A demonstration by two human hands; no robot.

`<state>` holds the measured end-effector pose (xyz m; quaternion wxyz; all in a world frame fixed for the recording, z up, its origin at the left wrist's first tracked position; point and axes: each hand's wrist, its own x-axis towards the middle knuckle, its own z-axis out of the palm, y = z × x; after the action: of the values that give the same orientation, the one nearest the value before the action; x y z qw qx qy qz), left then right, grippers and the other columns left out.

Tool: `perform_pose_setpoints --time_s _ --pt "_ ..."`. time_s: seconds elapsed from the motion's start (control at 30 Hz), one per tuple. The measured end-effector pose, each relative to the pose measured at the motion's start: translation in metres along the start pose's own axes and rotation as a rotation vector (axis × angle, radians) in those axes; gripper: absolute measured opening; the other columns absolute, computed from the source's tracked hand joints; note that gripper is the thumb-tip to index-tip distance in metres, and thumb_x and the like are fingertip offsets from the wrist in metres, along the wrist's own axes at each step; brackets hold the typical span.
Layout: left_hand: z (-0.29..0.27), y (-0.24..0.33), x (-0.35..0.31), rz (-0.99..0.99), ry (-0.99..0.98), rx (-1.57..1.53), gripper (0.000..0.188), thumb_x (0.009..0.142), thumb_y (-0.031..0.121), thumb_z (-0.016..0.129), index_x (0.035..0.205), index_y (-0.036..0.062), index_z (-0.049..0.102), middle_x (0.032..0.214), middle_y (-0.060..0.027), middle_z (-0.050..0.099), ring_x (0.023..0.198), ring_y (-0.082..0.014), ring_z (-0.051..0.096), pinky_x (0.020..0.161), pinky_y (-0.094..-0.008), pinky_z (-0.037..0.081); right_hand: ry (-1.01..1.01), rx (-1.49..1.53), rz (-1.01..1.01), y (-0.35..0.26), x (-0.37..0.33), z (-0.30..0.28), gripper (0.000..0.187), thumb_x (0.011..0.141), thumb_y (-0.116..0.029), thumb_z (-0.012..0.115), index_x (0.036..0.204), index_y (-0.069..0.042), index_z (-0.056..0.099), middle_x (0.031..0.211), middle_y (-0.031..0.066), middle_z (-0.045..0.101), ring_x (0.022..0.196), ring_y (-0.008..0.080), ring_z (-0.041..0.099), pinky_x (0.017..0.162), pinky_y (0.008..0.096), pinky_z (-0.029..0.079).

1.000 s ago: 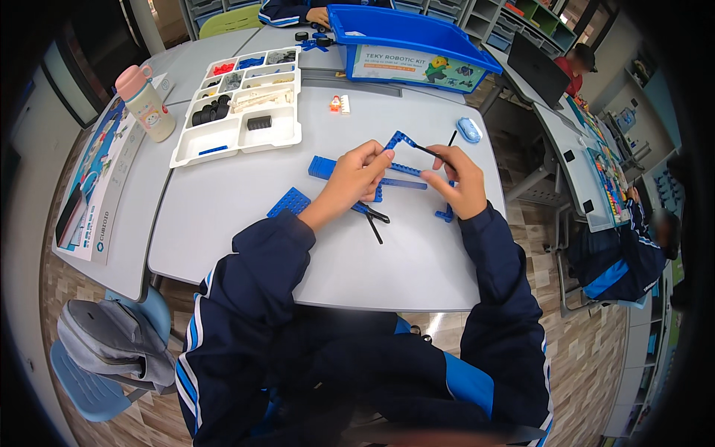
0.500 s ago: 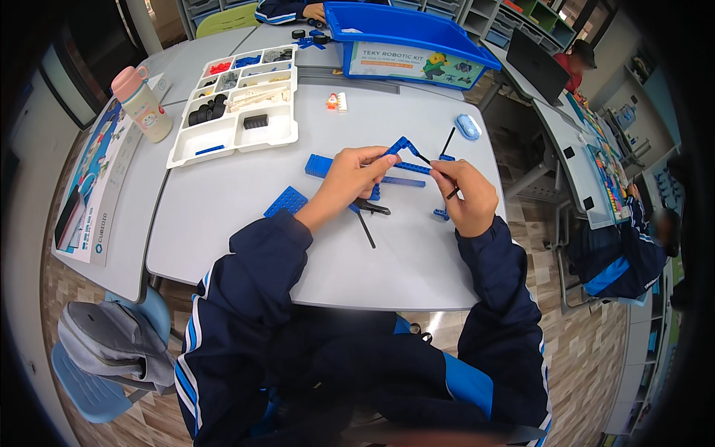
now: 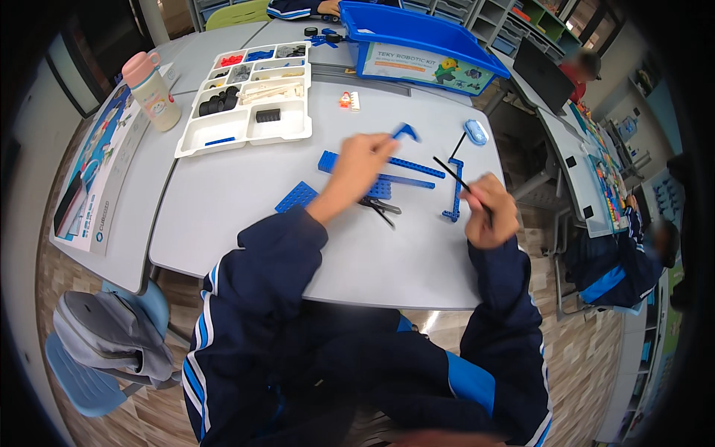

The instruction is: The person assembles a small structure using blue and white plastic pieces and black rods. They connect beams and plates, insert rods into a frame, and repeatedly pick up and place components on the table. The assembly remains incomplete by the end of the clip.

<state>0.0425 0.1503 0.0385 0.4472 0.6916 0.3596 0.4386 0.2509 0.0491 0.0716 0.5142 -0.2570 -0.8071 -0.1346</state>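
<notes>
My left hand (image 3: 356,168), somewhat blurred, pinches a blue angled beam (image 3: 405,131) above the middle of the table. In my right hand (image 3: 494,213) is a thin black axle rod (image 3: 450,173), sticking out up and to the left; the two parts are apart. Between the hands lie a blue studded beam (image 3: 418,167) and a long blue bar (image 3: 411,181). A blue bracket-shaped assembly (image 3: 456,190) stretches just left of my right hand. Black pieces (image 3: 383,206) and a blue studded plate (image 3: 296,197) lie near my left wrist.
A white sorting tray (image 3: 262,138) of parts stands at the back left, beside a pink-capped bottle (image 3: 154,97). Behind is a large blue bin (image 3: 424,33). A small figure (image 3: 345,100) and a light-blue case (image 3: 476,132) sit farther back. Other people work at nearby tables.
My hands have moved apart: the black axle has come away from the blue angled beam. My right hand has drawn right and nearer; the left keeps the beam.
</notes>
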Motion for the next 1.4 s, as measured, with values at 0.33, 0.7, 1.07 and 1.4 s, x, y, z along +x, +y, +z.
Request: perform_pose_setpoints --time_s 0.33,0.7,1.07,1.4 --pt "0.004 0.017 -0.019 -0.004 -0.155 -0.339 0.031 0.098 0.025 0.061 0.116 0.0007 0.066 0.067 0.0057 0.042 0.052 -0.0015 0.033 0.045 -0.0207 0.023 0.033 0.396 0.691 0.014 0.0 0.003 0.019 0.105 -0.015 0.042 0.098 0.0 0.051 0.087 0.0084 0.062 0.076 0.0108 0.051 0.072 0.0266 0.044" --pt "0.012 0.016 -0.029 0.062 -0.359 -0.217 0.036 0.101 0.037 0.054 0.098 0.0043 0.069 0.059 0.0088 0.035 0.05 -0.0015 0.031 0.044 -0.0225 0.024 -0.316 0.364 0.831 0.009 -0.007 0.004 0.022 0.101 -0.022 0.055 0.093 -0.002 0.062 0.065 -0.0066 0.043 0.058 0.0062 0.032 0.056 0.0222 0.03" --pt "0.018 0.027 -0.028 0.072 -0.251 -0.137 0.039 0.098 0.039 0.057 0.08 0.0051 0.067 0.056 0.0044 0.036 0.052 -0.005 0.033 0.048 -0.0249 0.026 -0.116 -0.038 0.483 0.006 -0.008 0.014 0.006 0.087 -0.001 0.067 0.088 0.002 0.062 0.071 0.0056 0.058 0.054 0.0106 0.048 0.05 0.0236 0.036" --pt "0.019 0.018 -0.024 0.121 -0.127 0.012 0.039 0.097 0.036 0.057 0.082 0.0012 0.066 0.063 -0.005 0.054 0.058 -0.0119 0.045 0.055 -0.0297 0.037 -0.117 0.089 0.6 0.001 -0.002 0.015 0.008 0.092 -0.004 0.062 0.089 0.003 0.062 0.07 0.0055 0.057 0.056 0.0111 0.045 0.051 0.0244 0.036"
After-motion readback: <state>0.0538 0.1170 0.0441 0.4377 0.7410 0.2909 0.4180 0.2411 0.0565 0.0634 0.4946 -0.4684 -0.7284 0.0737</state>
